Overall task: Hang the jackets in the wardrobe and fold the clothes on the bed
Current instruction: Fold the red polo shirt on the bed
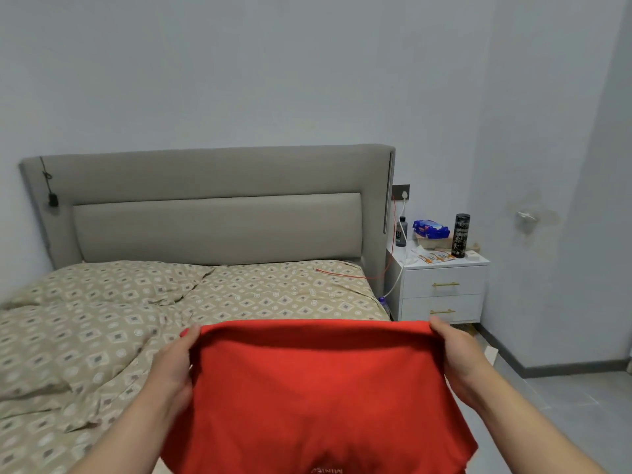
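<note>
While the left hand is gripping one top corner of the red garment, the right hand is gripping the other. Garment is hanging spread above the bed

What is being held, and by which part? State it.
The red garment: the left hand grips its upper edge at one end, the right hand at the other.
</note>
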A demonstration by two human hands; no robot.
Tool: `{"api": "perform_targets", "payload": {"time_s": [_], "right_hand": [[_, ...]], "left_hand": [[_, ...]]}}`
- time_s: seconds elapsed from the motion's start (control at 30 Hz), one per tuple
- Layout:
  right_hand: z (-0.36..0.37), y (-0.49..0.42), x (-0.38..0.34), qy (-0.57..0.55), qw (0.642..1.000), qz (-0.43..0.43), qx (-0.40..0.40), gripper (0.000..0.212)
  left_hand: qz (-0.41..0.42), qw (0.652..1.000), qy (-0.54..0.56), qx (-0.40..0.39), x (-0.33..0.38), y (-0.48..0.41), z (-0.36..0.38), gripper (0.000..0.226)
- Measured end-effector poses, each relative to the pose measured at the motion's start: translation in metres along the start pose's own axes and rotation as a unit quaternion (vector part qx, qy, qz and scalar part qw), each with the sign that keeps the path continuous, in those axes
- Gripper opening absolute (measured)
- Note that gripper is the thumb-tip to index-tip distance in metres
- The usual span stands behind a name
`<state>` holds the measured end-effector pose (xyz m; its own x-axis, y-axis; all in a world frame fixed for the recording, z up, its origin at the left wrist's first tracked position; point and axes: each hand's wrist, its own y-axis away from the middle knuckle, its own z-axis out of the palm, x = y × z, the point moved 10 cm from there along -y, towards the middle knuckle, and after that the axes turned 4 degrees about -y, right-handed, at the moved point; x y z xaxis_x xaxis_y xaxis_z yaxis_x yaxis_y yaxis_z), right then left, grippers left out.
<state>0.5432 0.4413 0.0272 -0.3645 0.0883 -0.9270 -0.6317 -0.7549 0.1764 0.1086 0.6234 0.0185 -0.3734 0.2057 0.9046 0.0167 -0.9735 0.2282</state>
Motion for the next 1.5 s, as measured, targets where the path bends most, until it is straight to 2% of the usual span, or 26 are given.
{"api": "perform_targets", "payload": {"time_s": [0.13, 0.23, 0.33, 0.47, 0.57, 0.6, 0.67, 0.7, 0.77, 0.9, 1.03, 1.1, 1.3, 1.37, 1.43, 1.5], "right_hand": [[-0.004, -0.027, 0.050, 0.155, 0.985, 0.078, -0.022, 0.017], [-0.006, -0.056, 0.077, 0.212, 0.971, 0.109, -0.018, 0.013], [-0.002, -0.092, 0.090, 0.227, 0.968, 0.103, -0.023, 0.016], [0.014, -0.134, 0.112, 0.189, 0.974, 0.103, -0.065, 0.017], [0.013, -0.147, 0.133, 0.250, 0.961, 0.066, -0.099, 0.014], [0.003, -0.149, 0.146, 0.307, 0.945, 0.058, -0.095, 0.015], [-0.022, -0.147, 0.174, 0.460, 0.883, 0.046, -0.079, 0.013], [-0.032, -0.144, 0.189, 0.532, 0.842, 0.042, -0.082, 0.016], [-0.045, -0.136, 0.205, 0.627, 0.775, 0.011, -0.076, 0.027], [-0.053, -0.125, 0.198, 0.679, 0.733, -0.042, 0.010, 0.031], [-0.045, -0.119, 0.202, 0.744, 0.666, -0.039, 0.002, 0.028], [-0.044, -0.120, 0.201, 0.757, 0.652, -0.043, -0.001, 0.028], [-0.042, -0.116, 0.190, 0.717, 0.695, -0.053, 0.015, 0.031], [-0.049, -0.115, 0.192, 0.698, 0.715, -0.026, 0.034, 0.032], [-0.050, -0.115, 0.196, 0.702, 0.711, -0.005, 0.034, 0.032], [-0.049, -0.117, 0.198, 0.709, 0.705, 0.015, 0.031, 0.036]], "left_hand": [[-0.037, 0.993, -0.115, -0.007, -0.037, -0.026, 0.000, 0.007], [-0.067, 0.985, -0.155, -0.017, -0.064, -0.047, 0.009, 0.009], [-0.089, 0.981, -0.169, -0.019, -0.082, -0.075, 0.018, 0.008], [-0.056, 0.978, -0.201, -0.013, -0.088, -0.121, 0.027, 0.020], [-0.066, 0.957, -0.275, -0.070, -0.113, -0.137, 0.031, 0.024], [-0.075, 0.935, -0.337, -0.085, -0.130, -0.136, 0.026, 0.025], [-0.074, 0.858, -0.500, -0.085, -0.168, -0.131, 0.000, 0.033], [-0.055, 0.814, -0.574, -0.077, -0.184, -0.129, -0.014, 0.037], [0.012, 0.750, -0.660, -0.042, -0.198, -0.125, -0.032, 0.038], [0.060, 0.651, -0.754, 0.071, -0.190, -0.110, -0.048, 0.032], [0.067, 0.596, -0.799, 0.043, -0.188, -0.110, -0.038, 0.025], [0.071, 0.612, -0.786, 0.042, -0.176, -0.114, -0.038, 0.021], [0.051, 0.772, -0.630, 0.064, -0.162, -0.119, -0.056, 0.038], [0.018, 0.829, -0.555, 0.070, -0.167, -0.117, -0.062, 0.041], [-0.040, 0.894, -0.440, 0.071, -0.178, -0.115, -0.067, 0.033], [-0.096, 0.926, -0.359, 0.066, -0.186, -0.112, -0.066, 0.018]]}}
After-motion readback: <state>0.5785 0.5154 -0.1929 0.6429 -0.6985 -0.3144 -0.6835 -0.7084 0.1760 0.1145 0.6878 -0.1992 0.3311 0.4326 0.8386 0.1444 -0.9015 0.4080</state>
